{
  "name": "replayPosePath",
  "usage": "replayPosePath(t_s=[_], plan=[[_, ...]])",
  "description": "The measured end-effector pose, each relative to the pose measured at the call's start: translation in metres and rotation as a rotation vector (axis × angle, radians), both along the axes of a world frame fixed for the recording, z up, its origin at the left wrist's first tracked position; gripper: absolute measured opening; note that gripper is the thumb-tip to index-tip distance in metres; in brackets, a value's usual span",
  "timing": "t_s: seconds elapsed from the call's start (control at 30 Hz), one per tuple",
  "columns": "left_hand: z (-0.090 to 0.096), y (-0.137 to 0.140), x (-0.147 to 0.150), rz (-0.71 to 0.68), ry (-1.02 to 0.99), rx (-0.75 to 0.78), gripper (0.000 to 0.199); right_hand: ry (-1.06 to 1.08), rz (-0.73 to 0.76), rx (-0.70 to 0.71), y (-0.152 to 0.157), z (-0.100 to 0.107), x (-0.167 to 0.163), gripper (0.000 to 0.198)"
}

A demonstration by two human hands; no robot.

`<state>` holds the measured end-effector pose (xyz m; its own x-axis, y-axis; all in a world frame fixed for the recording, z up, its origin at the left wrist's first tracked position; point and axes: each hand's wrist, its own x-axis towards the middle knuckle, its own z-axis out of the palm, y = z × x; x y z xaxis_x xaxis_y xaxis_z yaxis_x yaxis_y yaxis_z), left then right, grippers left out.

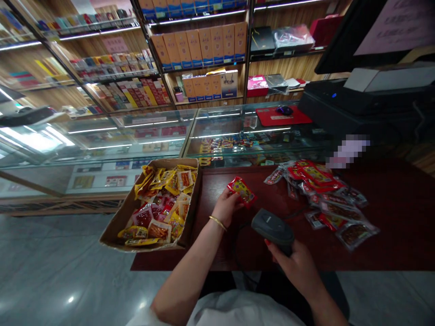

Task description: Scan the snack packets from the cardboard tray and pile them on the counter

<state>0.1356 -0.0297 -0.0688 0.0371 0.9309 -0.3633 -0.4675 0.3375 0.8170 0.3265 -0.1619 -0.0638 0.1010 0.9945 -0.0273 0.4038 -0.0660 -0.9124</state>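
Lit shelves (282, 65) of boxed goods rise behind the glass counter (102, 156) as you sit at a dark wooden desk (401, 203), a monitor (346, 36) at upper right. A cardboard box (192, 213) of mostly yellow and red snack packets stands at the desk's left end; a loose heap of packets (316, 181), red and clear, lies to your right. Your right hand (295, 262) is wrapped around a black scanner (273, 226), while your left hand (227, 206) pinches one red packet (243, 191) by its edge, just above the desk between box and heap. The work appears midway, with this packet in hand and many others about; which have met the scanner cannot be told. Characters on the monitor, shelf boxes and packet are too small or blurred to read, as is the scanner's pale mark.
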Motion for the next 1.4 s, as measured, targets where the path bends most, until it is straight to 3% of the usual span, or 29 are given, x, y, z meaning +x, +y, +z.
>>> replayPosePath(t_s=[0.17,0.27,0.37,0.43,0.53,0.63,0.7,0.87,0.93,1.0,1.07,1.23,1.4], plan=[[0.023,0.043,0.095,-0.345,-0.197,-0.049,0.021,0.001,-0.083,-0.009,-0.009,-0.004,0.016,0.034],[0.041,0.068,0.147,-0.507,-0.185,-0.116,0.012,0.014,-0.151,-0.022,-0.015,-0.006,0.023,0.037],[0.049,0.079,0.17,-0.564,-0.102,-0.166,0.007,0.013,-0.209,-0.021,-0.019,-0.007,0.027,0.037],[0.048,0.075,0.162,-0.515,-0.07,-0.152,0.013,0.021,-0.197,-0.021,-0.019,-0.006,0.028,0.036],[0.046,0.048,0.116,-0.403,-0.049,-0.097,0.025,0.033,-0.168,-0.013,-0.015,-0.001,0.022,0.036],[0.052,-0.002,0.041,-0.243,0.046,0.088,0.031,0.039,-0.146,0.002,-0.007,0.006,0.009,0.031],[0.061,-0.04,-0.018,-0.13,0.217,0.179,0.035,0.05,-0.109,0.012,0.0,0.01,-0.001,0.027],[0.077,-0.105,-0.165,0.376,0.683,0.116,0.046,0.08,0.01,0.031,0.015,0.015,-0.023,0.023],[0.076,-0.118,-0.209,0.575,0.838,0.086,0.042,0.086,0.035,0.03,0.017,0.015,-0.028,0.025],[0.073,-0.126,-0.24,0.67,0.968,0.081,0.04,0.074,0.04,0.02,0.017,0.012,-0.03,0.027],[0.07,-0.127,-0.259,0.624,1.139,0.069,0.041,0.037,0.036,-0.008,0.016,0.005,-0.029,0.03],[0.061,-0.103,-0.282,0.173,1.697,-0.061,0.035,-0.01,0.053,-0.059,0.014,-0.014,-0.018,0.038],[0.051,-0.07,-0.291,-0.218,1.928,-0.14,0.037,-0.027,0.047,-0.098,0.013,-0.02,-0.012,0.04]])
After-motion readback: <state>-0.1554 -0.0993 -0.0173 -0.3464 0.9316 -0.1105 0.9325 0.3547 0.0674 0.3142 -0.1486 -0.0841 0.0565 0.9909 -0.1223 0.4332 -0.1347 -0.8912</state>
